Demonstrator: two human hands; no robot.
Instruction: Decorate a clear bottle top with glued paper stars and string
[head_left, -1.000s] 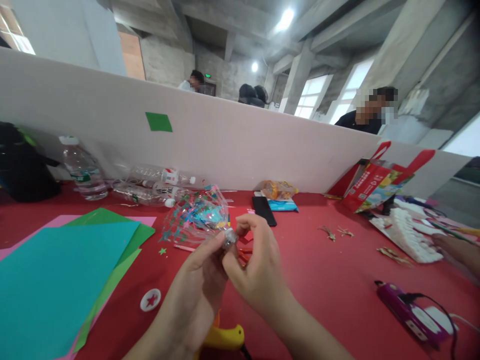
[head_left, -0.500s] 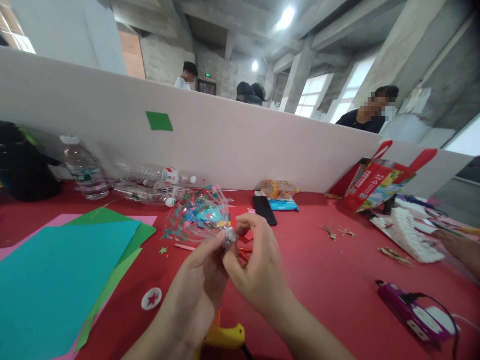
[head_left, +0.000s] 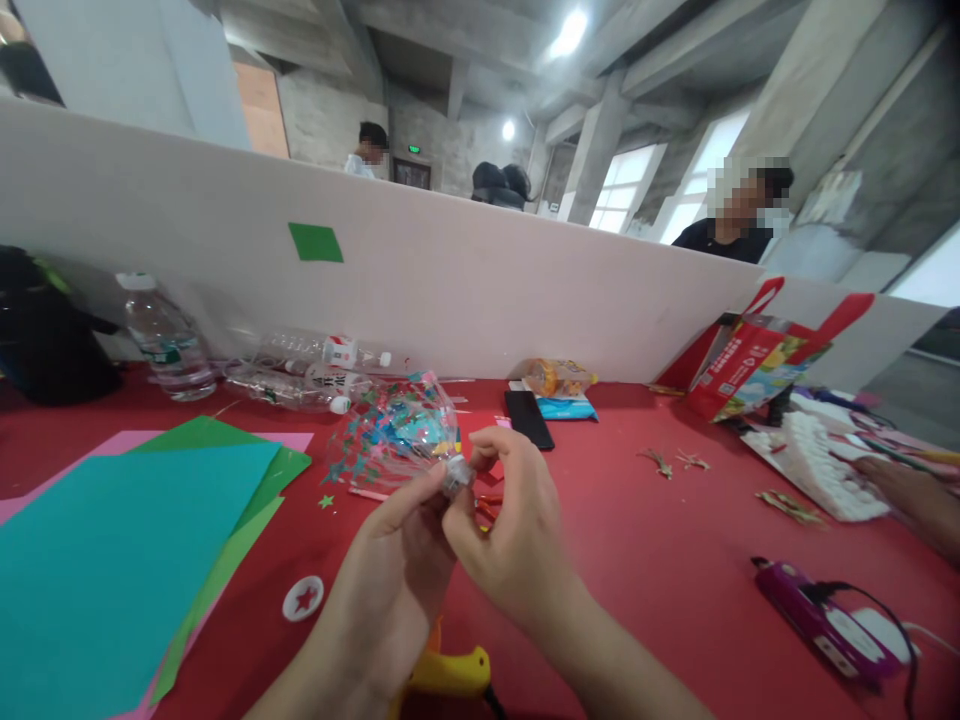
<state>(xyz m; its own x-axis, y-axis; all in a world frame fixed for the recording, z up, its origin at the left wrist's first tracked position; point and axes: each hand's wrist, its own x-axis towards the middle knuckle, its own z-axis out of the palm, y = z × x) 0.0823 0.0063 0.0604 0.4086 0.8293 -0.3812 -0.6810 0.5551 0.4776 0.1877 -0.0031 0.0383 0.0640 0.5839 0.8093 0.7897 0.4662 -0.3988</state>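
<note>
A clear plastic bottle piece [head_left: 397,430] dotted with small coloured stars lies on its side in front of me, its neck toward my hands. My left hand [head_left: 405,550] holds that neck between thumb and fingers. Curled beside it, my right hand [head_left: 510,530] has thumb and forefinger at the neck's opening; whatever they pinch is too small to make out. A yellow tool [head_left: 454,672], partly hidden, lies beneath my wrists. Red handles [head_left: 489,507] show behind my right hand.
Coloured paper sheets [head_left: 127,560] cover the left side. Bottles [head_left: 169,345] stand and lie along the white partition [head_left: 450,280]. A black phone [head_left: 529,420], a red bag [head_left: 757,365], a purple device [head_left: 825,620] and another person's hand [head_left: 907,500] are farther right.
Both of my hands and the bottle neck have shifted very slightly left. At the far right, the other person's hand has moved a little left over the white piece.
</note>
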